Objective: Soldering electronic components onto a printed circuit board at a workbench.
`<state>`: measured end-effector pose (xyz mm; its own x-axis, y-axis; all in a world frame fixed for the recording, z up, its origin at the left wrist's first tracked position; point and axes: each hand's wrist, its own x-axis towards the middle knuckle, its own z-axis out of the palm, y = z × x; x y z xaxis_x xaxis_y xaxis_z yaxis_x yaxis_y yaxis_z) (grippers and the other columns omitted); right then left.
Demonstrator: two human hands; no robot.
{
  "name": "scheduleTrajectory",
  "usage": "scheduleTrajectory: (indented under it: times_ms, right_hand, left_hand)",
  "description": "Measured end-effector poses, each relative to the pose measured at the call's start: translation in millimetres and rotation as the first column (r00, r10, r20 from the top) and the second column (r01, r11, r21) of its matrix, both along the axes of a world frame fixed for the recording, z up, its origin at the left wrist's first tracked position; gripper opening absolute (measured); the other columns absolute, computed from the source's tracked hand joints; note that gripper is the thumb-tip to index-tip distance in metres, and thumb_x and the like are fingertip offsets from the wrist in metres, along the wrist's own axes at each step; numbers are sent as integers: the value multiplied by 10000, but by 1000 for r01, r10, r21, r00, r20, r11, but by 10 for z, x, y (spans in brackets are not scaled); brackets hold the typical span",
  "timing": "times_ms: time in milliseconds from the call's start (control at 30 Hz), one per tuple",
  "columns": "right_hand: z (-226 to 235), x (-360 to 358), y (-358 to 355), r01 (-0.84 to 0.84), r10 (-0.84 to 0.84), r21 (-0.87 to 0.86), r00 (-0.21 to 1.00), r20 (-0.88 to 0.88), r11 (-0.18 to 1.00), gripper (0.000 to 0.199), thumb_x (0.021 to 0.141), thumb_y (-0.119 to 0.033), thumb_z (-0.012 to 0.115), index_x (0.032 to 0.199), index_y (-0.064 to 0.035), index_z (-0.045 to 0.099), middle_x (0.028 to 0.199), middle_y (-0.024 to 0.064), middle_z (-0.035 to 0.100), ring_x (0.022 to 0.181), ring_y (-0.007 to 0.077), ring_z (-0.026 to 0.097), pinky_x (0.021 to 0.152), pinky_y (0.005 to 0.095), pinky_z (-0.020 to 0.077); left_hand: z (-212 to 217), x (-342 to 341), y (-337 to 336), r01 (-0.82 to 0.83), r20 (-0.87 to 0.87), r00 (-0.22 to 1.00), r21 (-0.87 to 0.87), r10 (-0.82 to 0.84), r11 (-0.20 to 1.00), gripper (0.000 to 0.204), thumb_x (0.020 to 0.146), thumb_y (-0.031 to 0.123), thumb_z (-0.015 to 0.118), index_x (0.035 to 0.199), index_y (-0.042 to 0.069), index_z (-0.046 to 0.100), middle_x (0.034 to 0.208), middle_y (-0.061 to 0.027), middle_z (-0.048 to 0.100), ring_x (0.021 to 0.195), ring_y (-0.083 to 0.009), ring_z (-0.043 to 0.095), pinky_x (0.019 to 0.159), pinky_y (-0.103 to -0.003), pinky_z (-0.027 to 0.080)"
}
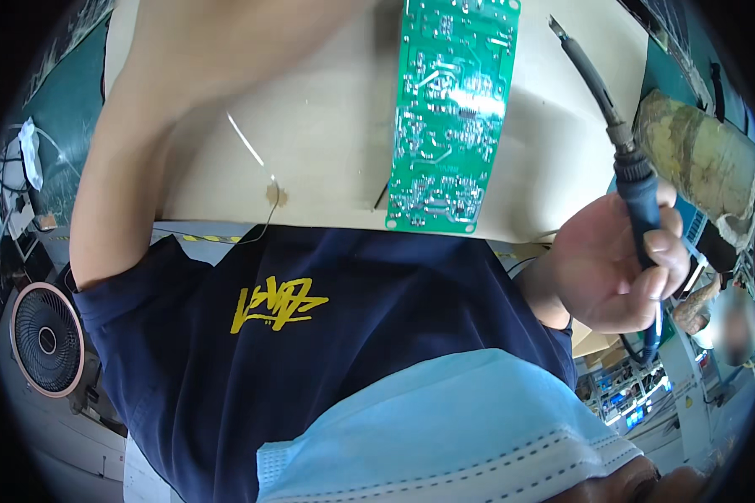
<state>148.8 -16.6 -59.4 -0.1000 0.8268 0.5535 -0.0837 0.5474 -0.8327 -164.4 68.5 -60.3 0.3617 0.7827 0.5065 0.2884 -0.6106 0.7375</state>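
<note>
My right hand [621,260] is wrapped round the dark handle of a soldering iron [637,189]. The iron's grey shaft slants up and to the left, its metal tip near the top edge, right of a green circuit board [445,117] and apart from it. Solder joints and small parts cover the board's visible face; its upper end is cut off by the picture's edge. On the left, my left arm [117,184] reaches up and across to the right, blurred by motion; the hand lies beyond the top edge.
A pale work sheet [327,168] lies beneath the board. A thin wire [268,214] with a whitish stretch trails over its near edge. Far right is a worn, yellowish wrapped bundle [696,151]. A round fan [48,339] stands at left; another person [700,318] is in the right background.
</note>
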Motion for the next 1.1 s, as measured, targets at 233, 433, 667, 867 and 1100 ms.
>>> scheduleTrajectory:
  times_ms: [233, 433, 667, 867, 1100]
  right_hand:
    - [-297, -499, -241, 224, -201, 316, 974, -105, 922, 297, 993, -327, 453, 950, -79, 611, 633, 20, 431, 640, 204, 457, 685, 402, 286]
    - [-208, -821, -403, 225, -250, 443, 968, -1, 868, 357, 1020, -398, 447, 887, -110, 610, 630, -2, 427, 608, 185, 485, 638, 385, 351]
    - [-242, -937, -383, 189, -231, 516, 973, 18, 835, 350, 996, -352, 459, 832, -72, 592, 568, 40, 452, 535, 196, 438, 632, 405, 336]
    - [-276, -929, -414, 194, -249, 518, 968, 38, 833, 352, 1004, -353, 453, 825, -79, 583, 585, 26, 442, 534, 182, 405, 628, 395, 312]
    - [-286, -914, -412, 200, -252, 493, 967, 39, 847, 340, 997, -343, 459, 816, -86, 589, 576, 10, 419, 529, 173, 400, 642, 395, 289]
  left_hand:
    - [-33, -122, -324, -27, 120, 992, -50, 33, 998, 57, 867, 10, 753, 865, -2, 697, 774, -37, 645, 609, -58, 511, 526, -221, 359]
    - [-32, -428, -354, 74, 72, 995, 16, -75, 997, 73, 845, -5, 764, 863, -6, 693, 765, -54, 632, 602, -73, 519, 519, -231, 367]
    - [-20, -476, -382, 118, 20, 993, -2, -118, 993, 73, 826, -4, 755, 851, -2, 686, 744, -58, 615, 571, -80, 495, 485, -239, 325]
    - [30, -442, -442, 152, 14, 988, 39, -153, 988, 76, 816, 5, 757, 842, 3, 686, 721, -52, 617, 533, -87, 474, 463, -248, 307]
    - [-46, -357, -402, 182, 116, 975, 86, -191, 980, 73, 805, 10, 758, 823, 11, 687, 711, -60, 620, 558, -130, 507, 479, -272, 344]
